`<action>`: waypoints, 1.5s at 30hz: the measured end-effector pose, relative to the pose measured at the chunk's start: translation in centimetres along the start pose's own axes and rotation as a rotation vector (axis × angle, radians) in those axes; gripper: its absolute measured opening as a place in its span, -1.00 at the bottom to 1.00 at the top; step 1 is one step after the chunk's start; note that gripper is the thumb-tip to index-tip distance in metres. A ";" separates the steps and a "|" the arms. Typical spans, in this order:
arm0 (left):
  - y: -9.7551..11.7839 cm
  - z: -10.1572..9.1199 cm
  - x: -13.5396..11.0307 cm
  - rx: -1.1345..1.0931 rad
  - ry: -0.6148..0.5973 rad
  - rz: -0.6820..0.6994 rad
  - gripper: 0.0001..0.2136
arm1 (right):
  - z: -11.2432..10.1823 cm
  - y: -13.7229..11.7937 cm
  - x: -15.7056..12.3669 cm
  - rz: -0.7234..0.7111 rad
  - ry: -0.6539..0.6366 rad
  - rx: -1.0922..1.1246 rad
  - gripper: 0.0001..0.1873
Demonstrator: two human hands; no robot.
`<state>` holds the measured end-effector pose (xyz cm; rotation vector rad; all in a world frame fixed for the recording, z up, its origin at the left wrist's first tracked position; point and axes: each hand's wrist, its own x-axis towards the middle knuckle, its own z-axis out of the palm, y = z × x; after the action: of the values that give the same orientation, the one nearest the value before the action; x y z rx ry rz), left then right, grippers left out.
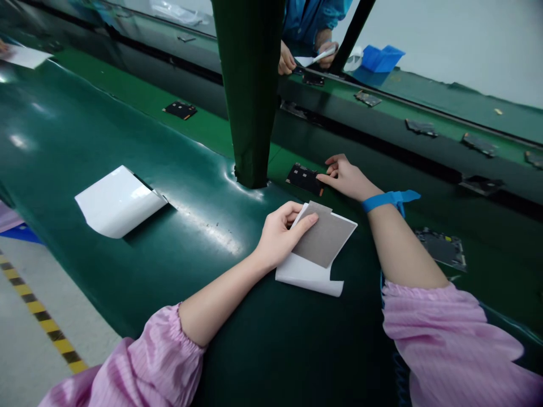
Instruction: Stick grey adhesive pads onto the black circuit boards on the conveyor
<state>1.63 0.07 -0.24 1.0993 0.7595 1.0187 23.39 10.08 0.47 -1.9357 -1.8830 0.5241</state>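
Here the left hand (280,234) is closed on a flat grey square sheet (326,237), thumb on top and fingers curled at its left edge, over a white backing paper (305,276) in the middle of the dark green tabletop (127,271). The right hand (348,178), wearing a blue wrist strap (388,200), sets bent fingertips on a small black circuit board (304,178) at the tabletop's far edge, beside a dark green post (250,90); whether it grips the board cannot be told. A curled white sheet (119,200) lies well apart, toward the left edge.
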 end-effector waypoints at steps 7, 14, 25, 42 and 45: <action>-0.3 0.0 0.1 0.021 0.008 0.001 -0.79 | -1.2 1.6 -2.9 -0.175 -0.085 -0.119 -0.39; -0.1 0.0 0.0 0.028 0.022 0.004 -0.79 | -4.3 -0.2 -5.3 -0.134 0.008 -0.207 -0.41; -0.1 -0.1 0.0 0.044 0.035 -0.003 -0.75 | -6.0 -0.7 -5.8 -0.043 -0.037 -0.291 -0.35; 0.3 0.1 0.1 0.038 0.093 0.008 -0.71 | -6.0 -7.4 -8.6 -0.328 -0.262 0.015 -0.68; 0.2 0.1 0.1 0.024 0.087 0.004 -0.71 | -5.9 -7.1 -8.3 -0.321 -0.266 0.007 -0.67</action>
<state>1.70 0.11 -0.04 1.0826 0.8412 1.0694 20.14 1.86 9.13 -1.5749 -2.2967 0.7113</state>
